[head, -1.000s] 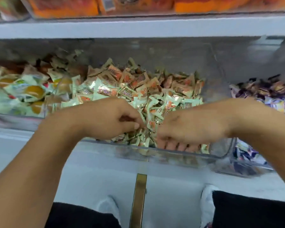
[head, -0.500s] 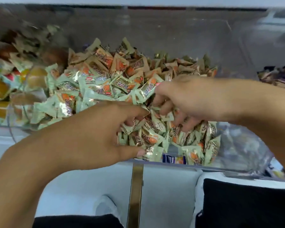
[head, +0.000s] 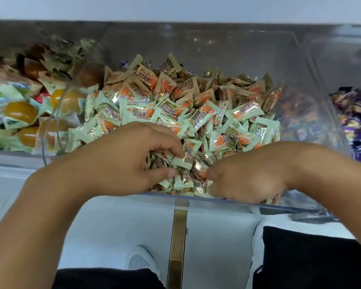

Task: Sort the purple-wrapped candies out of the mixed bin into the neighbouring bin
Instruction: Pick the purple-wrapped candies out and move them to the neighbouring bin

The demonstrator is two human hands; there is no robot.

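Now | left hand (head: pixel 131 161) pinches green candy (head: pixel 182 160) | right hand (head: pixel 244 180) curled, buried by bin front rim (head: pixel 279 206)

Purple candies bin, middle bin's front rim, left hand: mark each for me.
purple candies bin (head: pixel 356 122), head view, on the heaped wrappers.
middle bin (head: pixel 158 193), head view, on its front rim.
left hand (head: pixel 121 161), head view, on its back.

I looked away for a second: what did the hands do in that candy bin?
The right hand dropped from the top of the pile to dig at the front wall. The left hand stayed put, fingers now touching a pale green candy. The purple candies next door lie unchanged.
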